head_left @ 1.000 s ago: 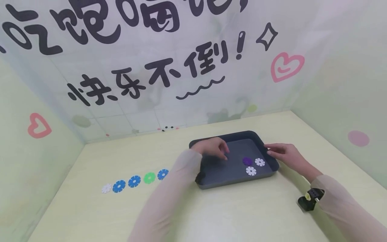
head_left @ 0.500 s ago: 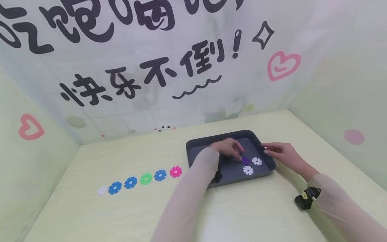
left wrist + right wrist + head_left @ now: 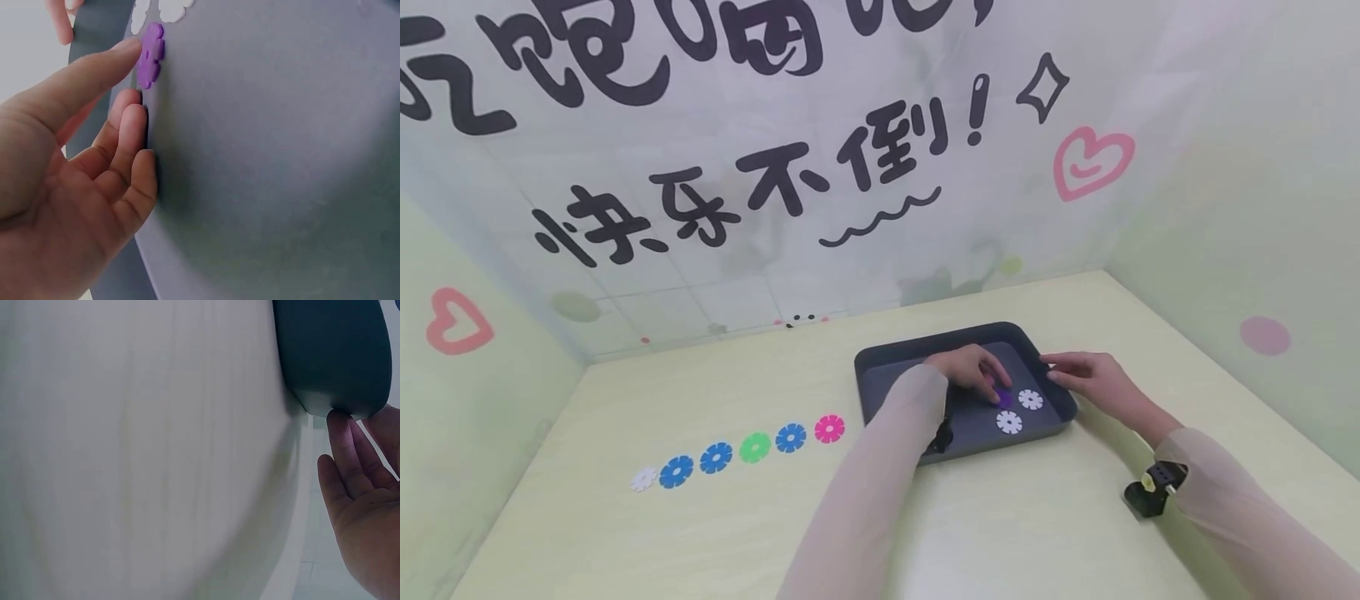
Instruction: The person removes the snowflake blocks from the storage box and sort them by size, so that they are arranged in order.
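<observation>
My left hand reaches into the dark grey tray. It pinches a purple notched plastic disc, which stands tilted up from the tray floor in the left wrist view. The thumb lies on the disc's near face, while the index finger is mostly hidden. Two white notched discs, one to the right and one nearer the front, lie flat beside it. At the tray's right end, my right hand holds the rim between thumb and fingers; fingertips touch the outer wall in the right wrist view.
Left of the tray, a slanting row of notched discs lies on the pale table: white, several blue ones, such as the leftmost, green and pink. A printed wall sheet stands behind the table.
My left hand has moved right inside the tray to the purple disc and taken hold of it. The pink disc, hidden by the sleeve at first, now shows. The right hand stays at the rim.
</observation>
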The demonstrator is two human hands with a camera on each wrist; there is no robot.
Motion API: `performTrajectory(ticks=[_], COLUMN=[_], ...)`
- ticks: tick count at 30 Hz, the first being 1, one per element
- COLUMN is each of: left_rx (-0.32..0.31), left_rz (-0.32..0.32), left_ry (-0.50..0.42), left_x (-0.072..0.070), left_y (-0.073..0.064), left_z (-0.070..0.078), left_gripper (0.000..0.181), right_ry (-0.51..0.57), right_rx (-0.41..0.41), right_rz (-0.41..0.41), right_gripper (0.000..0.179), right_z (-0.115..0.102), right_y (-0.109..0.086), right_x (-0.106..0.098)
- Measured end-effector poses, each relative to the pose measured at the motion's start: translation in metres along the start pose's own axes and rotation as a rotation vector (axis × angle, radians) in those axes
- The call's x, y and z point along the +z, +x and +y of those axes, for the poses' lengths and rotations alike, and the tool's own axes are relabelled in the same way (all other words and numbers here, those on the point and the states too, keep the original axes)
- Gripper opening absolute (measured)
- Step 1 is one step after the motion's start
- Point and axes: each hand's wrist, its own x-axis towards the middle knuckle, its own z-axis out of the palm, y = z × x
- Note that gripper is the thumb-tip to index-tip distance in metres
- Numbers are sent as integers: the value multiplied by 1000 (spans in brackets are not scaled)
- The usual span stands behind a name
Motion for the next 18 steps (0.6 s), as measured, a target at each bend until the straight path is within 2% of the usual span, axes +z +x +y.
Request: performTrajectory(ticks=[9, 18], left_rx=[16, -9], left_rz=[-25, 3], left_ry=[44, 67], left_x=[3, 5], left_y=[4, 3], left_z=[-4, -6], left_gripper=[31, 28], right_ry=[-4, -12], right_rx=[4, 3], right_rz=[3, 7], right_gripper=[37, 36], right_z=[1, 1], right_y=[0, 0], right_x=[2, 2])
